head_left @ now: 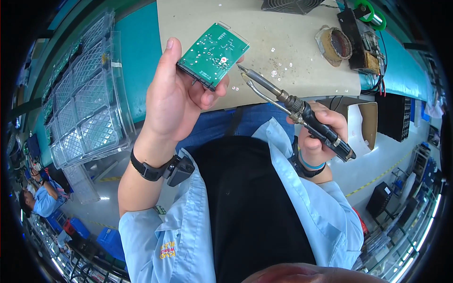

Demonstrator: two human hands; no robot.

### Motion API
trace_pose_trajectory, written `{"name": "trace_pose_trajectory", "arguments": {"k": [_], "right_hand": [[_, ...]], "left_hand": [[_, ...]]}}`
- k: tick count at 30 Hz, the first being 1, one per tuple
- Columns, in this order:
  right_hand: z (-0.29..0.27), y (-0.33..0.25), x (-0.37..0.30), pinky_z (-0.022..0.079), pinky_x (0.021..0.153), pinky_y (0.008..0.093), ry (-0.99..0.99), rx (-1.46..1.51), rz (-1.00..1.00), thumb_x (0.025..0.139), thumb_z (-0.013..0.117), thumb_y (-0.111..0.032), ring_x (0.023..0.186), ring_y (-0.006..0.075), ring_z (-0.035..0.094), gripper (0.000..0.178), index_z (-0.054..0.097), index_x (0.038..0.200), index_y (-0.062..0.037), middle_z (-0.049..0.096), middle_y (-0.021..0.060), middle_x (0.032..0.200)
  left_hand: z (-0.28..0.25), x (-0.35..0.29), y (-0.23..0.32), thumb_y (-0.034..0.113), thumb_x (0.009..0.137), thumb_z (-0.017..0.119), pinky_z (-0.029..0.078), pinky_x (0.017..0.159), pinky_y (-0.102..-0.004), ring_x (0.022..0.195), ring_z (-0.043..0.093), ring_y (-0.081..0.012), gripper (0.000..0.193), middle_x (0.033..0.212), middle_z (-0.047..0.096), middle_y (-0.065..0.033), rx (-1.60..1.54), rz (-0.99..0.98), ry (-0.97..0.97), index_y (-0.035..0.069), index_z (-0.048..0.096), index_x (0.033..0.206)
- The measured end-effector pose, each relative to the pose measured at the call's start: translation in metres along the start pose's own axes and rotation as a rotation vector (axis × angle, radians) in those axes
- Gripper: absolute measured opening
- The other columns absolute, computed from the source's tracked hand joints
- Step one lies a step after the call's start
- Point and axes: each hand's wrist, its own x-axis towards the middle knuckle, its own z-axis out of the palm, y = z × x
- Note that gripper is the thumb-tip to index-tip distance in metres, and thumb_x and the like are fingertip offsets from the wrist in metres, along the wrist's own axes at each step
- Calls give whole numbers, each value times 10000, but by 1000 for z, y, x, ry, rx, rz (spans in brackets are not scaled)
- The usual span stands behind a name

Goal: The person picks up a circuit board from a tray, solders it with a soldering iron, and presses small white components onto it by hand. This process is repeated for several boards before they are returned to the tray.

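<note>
A green circuit board is held up over the bench by my left hand, its thumb standing along the left side and the fingers underneath. A pin connector lines the board's far edge, and dark parts sit along its near edge. My right hand wraps round the black handle of a soldering iron that has a thin metal tube running beside its barrel. The iron points up and left. Its tip is close to the board's right edge; whether they touch I cannot tell.
Small white bits lie scattered on the beige bench mat. At the right stand a round brown-stained container, a soldering station and a green solder spool. Clear plastic trays are stacked at the left. An open cardboard box sits below the bench edge.
</note>
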Motion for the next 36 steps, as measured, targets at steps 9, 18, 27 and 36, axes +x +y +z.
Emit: {"name": "trace_pose_trajectory", "arguments": {"k": [9,18,27,36], "right_hand": [[1,2,0,545,719,404,5,-23,9,852,786,-395,738,285,687,550,534,1155,-12,667,182,865],[2,4,-1,531,690,396,-10,-31,21,861,788,-335,733,272,673,528,535,1166,12,654,154,819],[4,5,1,499,665,394,-42,-35,-5,868,784,-322,718,262,664,515,537,1164,18,651,151,813],[3,6,-3,540,662,401,-27,-29,6,874,772,-347,748,278,667,538,522,1180,18,653,188,884]], "left_hand": [[5,0,-5,616,1026,291,381,563,-225,599,473,-77,694,797,666,-92,159,45,139,30,661,1045],[6,-2,-8,637,1017,293,397,615,-239,627,476,-76,706,791,662,-88,264,52,171,34,659,1034],[-1,-5,-7,632,1018,294,379,613,-229,627,459,-73,700,798,664,-77,347,75,105,36,660,1057],[-1,-5,-6,621,1024,288,380,612,-229,634,460,-75,695,799,668,-73,359,81,117,38,663,1056]]}}
